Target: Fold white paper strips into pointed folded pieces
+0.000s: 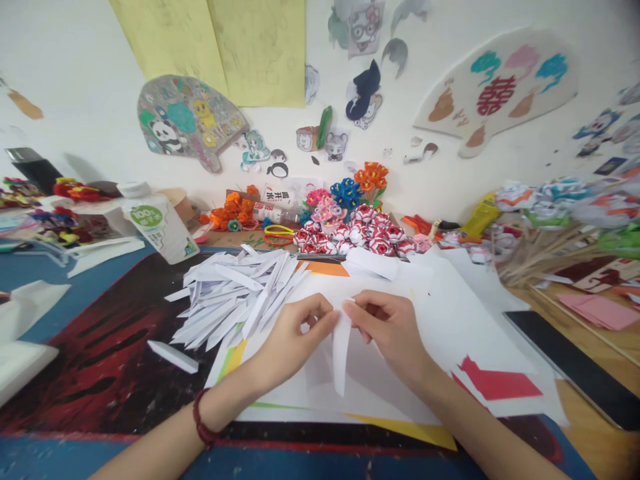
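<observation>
Both hands pinch the top end of a narrow white paper strip [341,360], which hangs down between them over the white sheets. My left hand [295,333] holds it from the left, thumb and forefinger closed. From the right, my right hand [387,327] grips the same end with bent fingers. Left of the hands lies a heap of folded white paper strips [235,293]. One loose strip [173,356] rests apart from the heap on the dark mat. Beneath the hands is a stack of white paper sheets [430,360] with coloured edges peeking out.
A white bottle [159,227] stands behind the heap at left. Red-and-white paper flowers [370,233] and other coloured flowers line the wall. At right are red paper scraps [500,382], a black phone-like slab [575,367], pink paper [597,311] and several thin sticks [530,257].
</observation>
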Demonstrator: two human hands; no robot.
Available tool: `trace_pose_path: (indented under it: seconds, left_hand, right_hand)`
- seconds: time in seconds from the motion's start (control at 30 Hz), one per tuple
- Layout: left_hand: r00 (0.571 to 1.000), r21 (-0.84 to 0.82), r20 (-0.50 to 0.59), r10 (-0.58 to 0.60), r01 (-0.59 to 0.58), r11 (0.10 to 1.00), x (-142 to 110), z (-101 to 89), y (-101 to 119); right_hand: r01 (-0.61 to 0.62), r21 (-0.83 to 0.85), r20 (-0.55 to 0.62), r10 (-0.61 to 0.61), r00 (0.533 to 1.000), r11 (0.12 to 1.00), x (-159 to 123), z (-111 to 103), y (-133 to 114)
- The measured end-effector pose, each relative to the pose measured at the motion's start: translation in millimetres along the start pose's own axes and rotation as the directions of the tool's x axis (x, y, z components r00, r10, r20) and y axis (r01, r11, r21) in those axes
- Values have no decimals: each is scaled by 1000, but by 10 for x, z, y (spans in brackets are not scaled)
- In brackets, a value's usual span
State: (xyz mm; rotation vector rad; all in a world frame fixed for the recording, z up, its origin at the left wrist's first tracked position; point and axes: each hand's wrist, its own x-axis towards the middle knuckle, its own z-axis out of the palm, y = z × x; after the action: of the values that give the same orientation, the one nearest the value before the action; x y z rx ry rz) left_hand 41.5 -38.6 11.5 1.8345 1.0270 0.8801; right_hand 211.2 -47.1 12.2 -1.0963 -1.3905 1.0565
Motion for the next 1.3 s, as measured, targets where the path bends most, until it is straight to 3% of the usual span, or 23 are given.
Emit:
trace_pose_path:
  seconds: [0.7,1.03,1.13,1.3]
  left_hand:
    - [988,-36,148,-53,59,998,-29,43,39]
    - [994,62,106,-34,27,998,-50,35,53]
    - [995,29,98,-36,33,999,-52,41,28]
    - [991,-175,123,-43,65,982,-29,32,-5]
  right_hand:
    - [45,86,-234,-23,972,995,158,-188,72]
    - [17,174,-243,26,970,985,188,-213,113]
    - [12,212,-193,30,981,977,200,-221,107]
    - [-96,259,118,68,991,961,203,-200,120]
